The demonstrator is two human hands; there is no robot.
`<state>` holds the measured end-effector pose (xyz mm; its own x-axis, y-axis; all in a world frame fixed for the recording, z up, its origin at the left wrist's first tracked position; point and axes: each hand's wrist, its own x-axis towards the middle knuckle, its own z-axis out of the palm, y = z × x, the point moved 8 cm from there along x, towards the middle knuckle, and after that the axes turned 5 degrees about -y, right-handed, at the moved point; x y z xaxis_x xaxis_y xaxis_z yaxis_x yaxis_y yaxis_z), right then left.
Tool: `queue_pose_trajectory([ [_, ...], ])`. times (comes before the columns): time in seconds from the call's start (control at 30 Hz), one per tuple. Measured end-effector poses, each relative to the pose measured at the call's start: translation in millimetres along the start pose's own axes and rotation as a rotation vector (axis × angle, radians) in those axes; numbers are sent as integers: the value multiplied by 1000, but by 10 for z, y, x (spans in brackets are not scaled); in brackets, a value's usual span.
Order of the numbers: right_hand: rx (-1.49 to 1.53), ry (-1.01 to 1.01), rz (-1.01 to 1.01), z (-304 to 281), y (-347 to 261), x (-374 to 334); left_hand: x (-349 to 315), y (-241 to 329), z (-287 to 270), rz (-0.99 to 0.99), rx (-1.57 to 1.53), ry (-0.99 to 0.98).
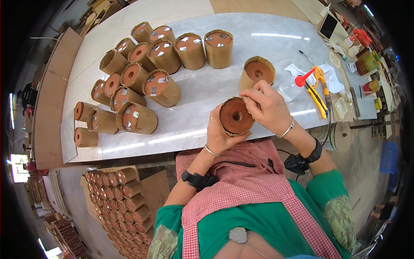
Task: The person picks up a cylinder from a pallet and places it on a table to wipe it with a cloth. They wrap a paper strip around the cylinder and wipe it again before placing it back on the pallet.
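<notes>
At the table's near edge I hold a reddish-brown cylinder (228,124) wrapped in brown paper, its round top with a centre hole tilted up. My left hand (217,137) is wrapped round its side from the left. My right hand (271,108) has its fingertips pinched at the paper rim on the upper right; whether anything small is between them I cannot make out. Just beyond my hands a similar wrapped cylinder (258,71) with a hole stands upright, partly hidden by my right hand.
Several wrapped cylinders (189,49), many with small silvery pieces on top, stand on the grey tabletop (198,108) to the left. A red-nozzled bottle (293,89), a yellow cutter (317,102) and a yellow-handled tool (320,75) lie right. Stacked cylinders (123,203) fill the floor lower left.
</notes>
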<state>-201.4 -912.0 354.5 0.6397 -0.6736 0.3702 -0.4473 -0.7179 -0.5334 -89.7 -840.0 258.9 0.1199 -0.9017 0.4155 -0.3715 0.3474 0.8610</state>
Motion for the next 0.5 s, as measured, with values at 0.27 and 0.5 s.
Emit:
queue_pose_trajectory([
  [0.27,-163,10,31,214,-32,94,-15,-19,-3,41,74,24],
  [0.5,-42,-46,18,239,39,110,-17,-48,2,29,4,28],
])
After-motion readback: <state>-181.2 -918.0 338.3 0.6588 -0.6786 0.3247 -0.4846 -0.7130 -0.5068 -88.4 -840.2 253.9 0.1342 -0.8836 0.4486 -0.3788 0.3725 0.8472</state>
